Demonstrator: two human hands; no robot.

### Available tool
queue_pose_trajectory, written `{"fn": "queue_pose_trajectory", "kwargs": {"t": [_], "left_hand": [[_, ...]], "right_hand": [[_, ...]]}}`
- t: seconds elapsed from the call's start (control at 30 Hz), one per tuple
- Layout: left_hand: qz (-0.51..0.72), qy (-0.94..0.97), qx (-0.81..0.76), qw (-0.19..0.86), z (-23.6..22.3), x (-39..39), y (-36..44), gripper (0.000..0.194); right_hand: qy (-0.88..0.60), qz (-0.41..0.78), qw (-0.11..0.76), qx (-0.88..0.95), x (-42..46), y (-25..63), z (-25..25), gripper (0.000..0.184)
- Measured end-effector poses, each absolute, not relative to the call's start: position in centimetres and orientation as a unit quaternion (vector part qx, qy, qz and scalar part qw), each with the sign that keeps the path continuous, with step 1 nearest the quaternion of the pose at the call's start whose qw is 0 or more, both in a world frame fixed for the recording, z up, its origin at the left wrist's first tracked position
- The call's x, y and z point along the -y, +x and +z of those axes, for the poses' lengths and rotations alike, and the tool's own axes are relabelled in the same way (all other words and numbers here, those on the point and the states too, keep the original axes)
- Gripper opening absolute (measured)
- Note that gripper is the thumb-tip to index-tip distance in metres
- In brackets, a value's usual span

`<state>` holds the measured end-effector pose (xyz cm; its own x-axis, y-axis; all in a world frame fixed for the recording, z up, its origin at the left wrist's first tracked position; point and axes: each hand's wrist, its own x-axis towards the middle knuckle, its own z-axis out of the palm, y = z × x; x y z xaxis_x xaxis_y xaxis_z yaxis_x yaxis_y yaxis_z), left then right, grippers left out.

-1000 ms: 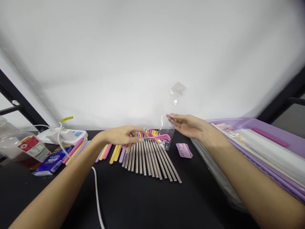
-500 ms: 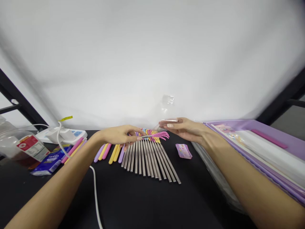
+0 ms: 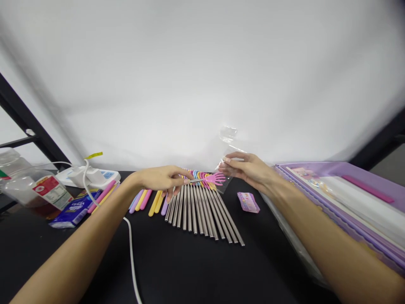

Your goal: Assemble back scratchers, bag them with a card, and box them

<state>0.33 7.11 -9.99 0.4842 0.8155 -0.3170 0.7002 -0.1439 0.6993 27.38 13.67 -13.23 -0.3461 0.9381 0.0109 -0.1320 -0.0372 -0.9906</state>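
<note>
My left hand [image 3: 161, 179] pinches the metal shaft of a back scratcher by thumb and fingers. Its pink hand-shaped head [image 3: 215, 179] points right, above a row of others. That fanned row of metal back scratcher rods [image 3: 205, 211] lies on the black table, their coloured heads at the far end. In my right hand [image 3: 249, 169] is a clear plastic bag [image 3: 228, 135], gripped by its near side and standing up against the white wall. The scratcher's head is close to the bag; whether it touches the plastic I cannot tell. A small pink printed card or packet [image 3: 248, 202] lies below my right hand.
Coloured handles [image 3: 144, 199] lie left of the rods. Farther left are a blue tissue pack [image 3: 74, 211], a clear jar [image 3: 27, 181], a power strip [image 3: 106, 177] and a white cable [image 3: 133, 257]. On the right stands a purple bin [image 3: 335, 169] beside clear plastic packaging [image 3: 294, 236].
My right hand has turned its grip on the plastic bag, which now shows spread higher and wider. The pink head has turned to show its flat side. The whole view has shifted slightly.
</note>
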Motion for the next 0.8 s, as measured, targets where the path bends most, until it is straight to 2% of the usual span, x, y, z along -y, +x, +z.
{"fn": "queue_pose_trajectory", "kwargs": {"t": [0.23, 0.53, 0.8], "left_hand": [[0.055, 0.754, -0.507, 0.413, -9.65, -6.8, 0.68, 0.053], [0.059, 0.74, -0.513, 0.43, -9.79, -6.96, 0.73, 0.054], [0.087, 0.748, -0.511, 0.414, -9.65, -6.66, 1.09, 0.051]], "right_hand": [[-0.37, 0.584, 0.449, 0.566, -13.59, 27.42, -13.15, 0.022], [-0.372, 0.585, 0.472, 0.544, -13.26, 26.88, -13.11, 0.019], [-0.37, 0.568, 0.435, 0.593, -13.93, 27.16, -13.82, 0.028]]}}
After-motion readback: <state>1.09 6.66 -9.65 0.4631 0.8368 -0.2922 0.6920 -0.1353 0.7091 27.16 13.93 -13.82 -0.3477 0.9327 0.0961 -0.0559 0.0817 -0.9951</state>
